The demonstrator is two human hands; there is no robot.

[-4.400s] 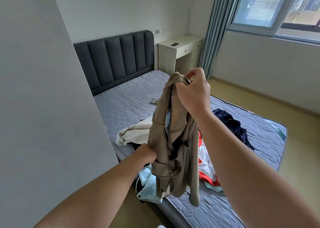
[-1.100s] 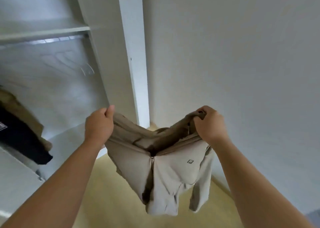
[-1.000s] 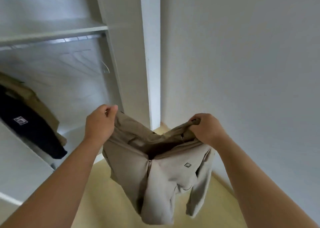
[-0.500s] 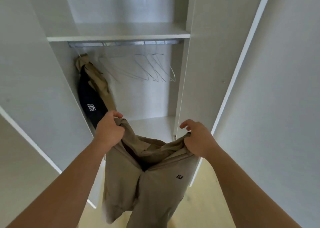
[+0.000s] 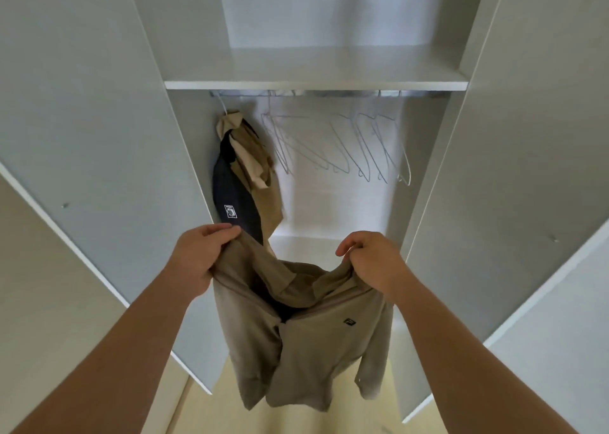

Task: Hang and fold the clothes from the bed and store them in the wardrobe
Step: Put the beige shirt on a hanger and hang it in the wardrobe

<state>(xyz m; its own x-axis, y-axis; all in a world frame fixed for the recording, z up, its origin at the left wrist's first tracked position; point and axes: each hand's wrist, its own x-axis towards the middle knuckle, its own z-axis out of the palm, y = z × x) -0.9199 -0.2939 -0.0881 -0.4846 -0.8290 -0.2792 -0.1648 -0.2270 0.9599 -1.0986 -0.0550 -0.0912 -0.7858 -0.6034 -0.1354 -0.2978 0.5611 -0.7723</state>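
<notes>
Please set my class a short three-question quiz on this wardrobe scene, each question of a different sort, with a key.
1. True or false: the left hand and the right hand both grip the beige jacket.
2. The empty wire hangers hang: A) on the rail under the shelf; B) on a door; C) from the jacket.
3. Fill in: at the rail's left end, a beige garment hangs beside a ____ one.

Key: 1 true; 2 A; 3 dark.
</notes>
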